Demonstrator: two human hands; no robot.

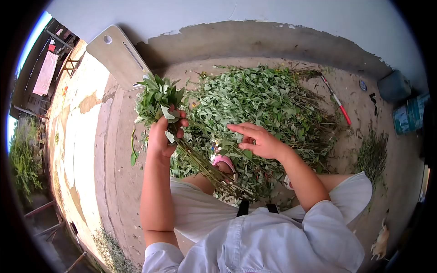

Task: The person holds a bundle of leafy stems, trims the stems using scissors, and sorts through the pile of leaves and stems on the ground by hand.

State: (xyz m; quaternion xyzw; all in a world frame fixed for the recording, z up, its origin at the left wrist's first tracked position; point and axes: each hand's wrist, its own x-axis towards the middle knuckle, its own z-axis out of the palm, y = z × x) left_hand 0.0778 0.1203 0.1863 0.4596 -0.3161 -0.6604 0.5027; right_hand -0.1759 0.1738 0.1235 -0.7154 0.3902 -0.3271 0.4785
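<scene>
My left hand is closed around a bundle of leafy cut stems. The leaves bunch above the fist, and the bare stems slant down to the right across my lap. My right hand hovers over a large heap of cut leafy stems, its index finger stretched out and its thumb apart. Nothing shows between its fingers. The heap's leaves are green with pale undersides, and its stems point mostly right. A pink shoe shows below the bundle, partly covered by stems.
A beige board with a slot leans against the wall at the left. A long tool with a red-and-white handle lies right of the heap. Beyond are a smaller pile of stems, a dark bucket and a teal bucket.
</scene>
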